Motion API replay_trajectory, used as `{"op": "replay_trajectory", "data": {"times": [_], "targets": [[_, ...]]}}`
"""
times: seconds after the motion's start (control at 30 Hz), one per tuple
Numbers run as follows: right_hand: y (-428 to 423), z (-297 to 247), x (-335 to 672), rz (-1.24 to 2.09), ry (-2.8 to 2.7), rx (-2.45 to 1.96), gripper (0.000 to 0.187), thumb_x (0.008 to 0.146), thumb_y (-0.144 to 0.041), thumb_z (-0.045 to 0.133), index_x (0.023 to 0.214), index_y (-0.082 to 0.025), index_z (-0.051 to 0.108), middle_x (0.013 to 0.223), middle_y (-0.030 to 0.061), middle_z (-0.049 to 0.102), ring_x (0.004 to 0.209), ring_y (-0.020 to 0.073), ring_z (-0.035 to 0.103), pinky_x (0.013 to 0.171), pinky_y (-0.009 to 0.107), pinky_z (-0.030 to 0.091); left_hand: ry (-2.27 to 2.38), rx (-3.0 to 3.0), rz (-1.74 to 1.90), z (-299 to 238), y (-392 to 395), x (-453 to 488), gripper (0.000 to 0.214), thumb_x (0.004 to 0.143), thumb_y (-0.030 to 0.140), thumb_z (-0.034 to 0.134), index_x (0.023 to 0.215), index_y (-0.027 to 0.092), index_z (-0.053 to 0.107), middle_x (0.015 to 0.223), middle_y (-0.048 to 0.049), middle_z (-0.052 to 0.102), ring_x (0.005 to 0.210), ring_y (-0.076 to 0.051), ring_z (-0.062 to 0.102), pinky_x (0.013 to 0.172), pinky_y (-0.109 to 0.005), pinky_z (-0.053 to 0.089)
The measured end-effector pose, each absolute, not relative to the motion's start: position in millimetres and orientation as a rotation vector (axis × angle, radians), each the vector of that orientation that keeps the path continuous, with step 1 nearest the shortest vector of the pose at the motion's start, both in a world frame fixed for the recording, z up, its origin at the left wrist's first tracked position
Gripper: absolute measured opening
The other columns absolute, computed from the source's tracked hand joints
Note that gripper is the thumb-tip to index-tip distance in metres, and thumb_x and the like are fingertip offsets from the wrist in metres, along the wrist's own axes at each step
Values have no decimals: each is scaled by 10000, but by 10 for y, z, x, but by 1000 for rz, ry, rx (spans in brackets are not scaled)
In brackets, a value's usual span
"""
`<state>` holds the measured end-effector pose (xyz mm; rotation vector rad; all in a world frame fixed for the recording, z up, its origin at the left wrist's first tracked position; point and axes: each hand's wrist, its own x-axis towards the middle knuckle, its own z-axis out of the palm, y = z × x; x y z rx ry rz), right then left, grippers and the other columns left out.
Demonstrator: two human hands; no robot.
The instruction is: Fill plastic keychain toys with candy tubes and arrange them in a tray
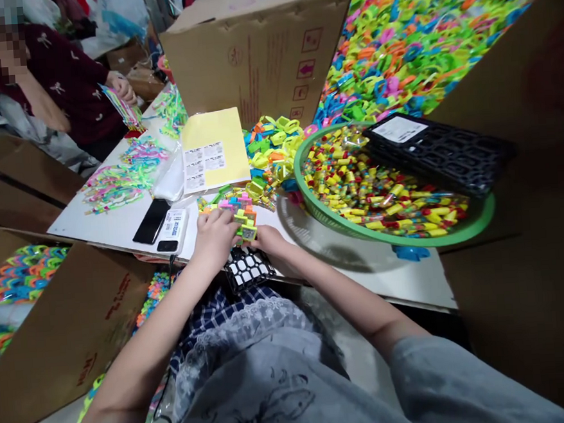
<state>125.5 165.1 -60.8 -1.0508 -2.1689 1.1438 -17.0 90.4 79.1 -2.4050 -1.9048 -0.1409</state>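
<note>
1. Forearms nearest my view lead to the left hand [215, 234] and right hand [270, 241], which meet above a black grid tray [247, 270].
2. I see both hands' fingers curled together, pinching a yellow-green toy block [248, 230] between them at the white table [119, 226] edge.

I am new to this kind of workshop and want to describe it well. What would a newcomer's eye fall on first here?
First comes the huge heap of neon plastic rings filling the upper right. Just in front of it, at centre right, is a green basin piled with small yellow and red pieces. Then, at the table's near edge, the left hand and right hand meet on a cluster of small bright plastic pieces.
</note>
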Motion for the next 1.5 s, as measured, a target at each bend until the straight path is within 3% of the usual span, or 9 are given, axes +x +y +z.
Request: {"op": "replay_trajectory", "data": {"times": [0.27, 0.4, 0.5, 0.63, 0.73, 0.9, 1.07, 1.2, 1.5], "targets": [[1643, -596, 1229, 1021, -2304, -1136, 208, 721, -383, 710, 843, -216, 723, 819, 42, 733, 729, 237, 654, 578, 247, 389, -1987, -2417, -102, 800, 926, -126, 88, 800, 258, 665, 873, 211, 680, 982, -70, 660, 1031, -279, 494, 831, -407, 316], [1526, -613, 1251, 1133, -2193, -1118, 197, 743, -308, 674, 898, -192, 708, 805, 26, 714, 692, 185, 625, 570, 224, 384, -2016, -2359, -258, 816, 793, -110, 294, 820, 269, 637, 1112, 235, 621, 1157, -82, 624, 1088, -284, 477, 877, -411, 312], [1340, -591, 1351, 1060, -2045, -1253, 206, 748, -279, 650, 924, -182, 700, 741, 9, 679, 636, 152, 585, 573, 219, 385, -2072, -2139, -675, 743, 528, -145, 362, 868, 317, 563, 1223, 247, 544, 1174, -86, 605, 1073, -265, 491, 898, -403, 320], [1052, -472, 1383, 938, -1923, -1392, 222, 802, -309, 612, 980, -207, 699, 772, 19, 683, 677, 158, 599, 624, 232, 402, -2028, -1663, -1392, 328, 197, -281, 149, 888, 268, 454, 897, 198, 586, 868, -55, 600, 863, -208, 535, 834, -362, 374], [942, -392, 1220, 990, -2045, -1394, 235, 819, -325, 618, 1010, -207, 690, 745, 18, 692, 661, 163, 607, 590, 229, 378, -2247, -1701, -1593, -125, 142, -399, 68, 818, 259, 532, 811, 192, 542, 783, -22, 549, 764, -179, 530, 771, -324, 415], [945, -383, 893, 918, -2010, -1506, 172, 854, -316, 593, 878, -174, 687, 752, 46, 707, 667, 173, 625, 590, 229, 369, -2469, -1620, -1663, -579, 254, -479, 175, 815, 304, 582, 910, 174, 513, 745, 12, 506, 616, -124, 502, 636, -252, 445], [936, -374, 755, 810, -2020, -1644, 215, 911, -276, 495, 932, -160, 675, 845, 99, 726, 758, 209, 662, 625, 249, 380, -2609, -1632, -1608, -633, 382, -452, 164, 803, 285, 610, 894, 163, 548, 711, 20, 545, 569, -119, 512, 594, -239, 436], [949, -325, 691, 751, -2031, -1746, 224, 901, -294, 505, 928, -152, 676, 869, 122, 724, 797, 229, 666, 628, 260, 386, -2692, -1679, -1465, -612, 503, -471, 131, 833, 248, 567, 730, 167, 568, 699, -14, 576, 676, -164, 566, 654, -264, 434], [1029, -313, 691, 605, -2174, -1806, 258, 912, -271, 481, 899, -122, 691, 847, 151, 721, 769, 243, 662, 600, 273, 358, -2784, -1870, -1136, -567, 598, -595, 110, 832, 183, 567, 790, 160, 665, 979, -93, 663, 919, -220, 618, 796, -295, 463]]}}
